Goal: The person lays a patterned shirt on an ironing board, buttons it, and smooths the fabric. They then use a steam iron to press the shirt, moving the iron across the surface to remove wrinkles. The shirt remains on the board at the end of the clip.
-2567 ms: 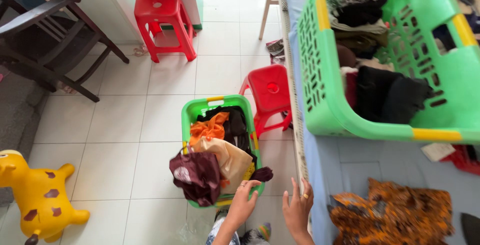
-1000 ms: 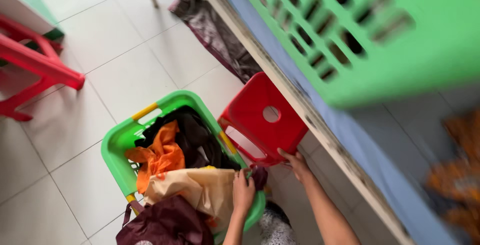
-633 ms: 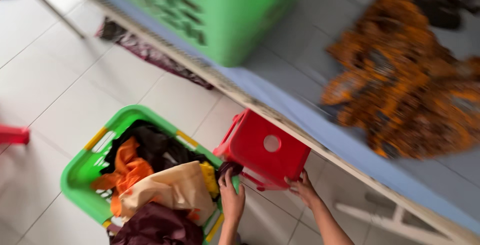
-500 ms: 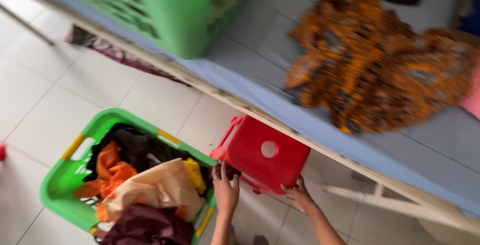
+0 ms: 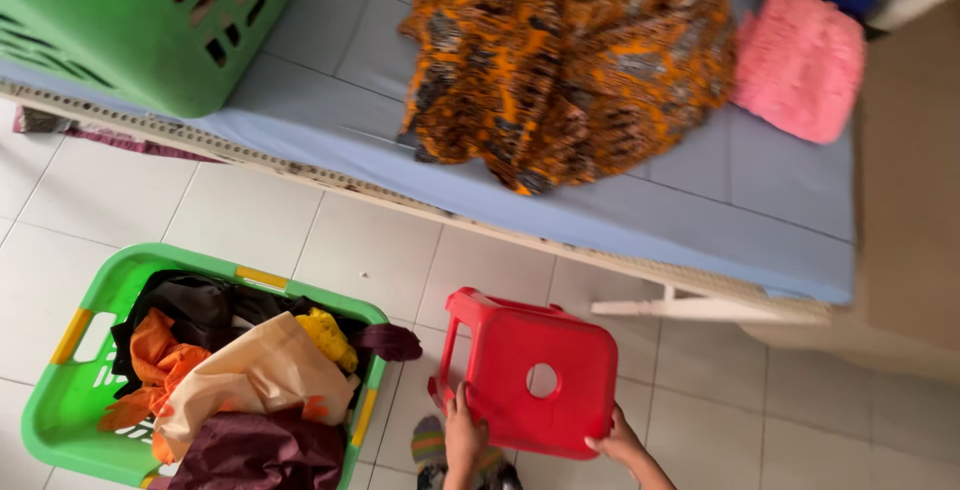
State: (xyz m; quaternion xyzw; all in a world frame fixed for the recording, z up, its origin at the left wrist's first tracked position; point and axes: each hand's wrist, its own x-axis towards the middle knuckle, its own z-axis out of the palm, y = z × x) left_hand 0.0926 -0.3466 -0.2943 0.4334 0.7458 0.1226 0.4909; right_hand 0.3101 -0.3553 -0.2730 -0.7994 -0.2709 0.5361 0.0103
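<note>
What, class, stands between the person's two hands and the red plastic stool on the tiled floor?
Nothing visible. The left hand and right hand each already grip the near edge of the red stool. The green laundry basket sits to its left, apart from it.

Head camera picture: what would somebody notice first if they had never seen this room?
Probably the bright red plastic stool low in the middle, with the left hand and right hand gripping its near edge. Left of it on the tiled floor sits a green laundry basket heaped with clothes, and above, an orange patterned cloth sprawls on the blue-sheeted bed.
</note>
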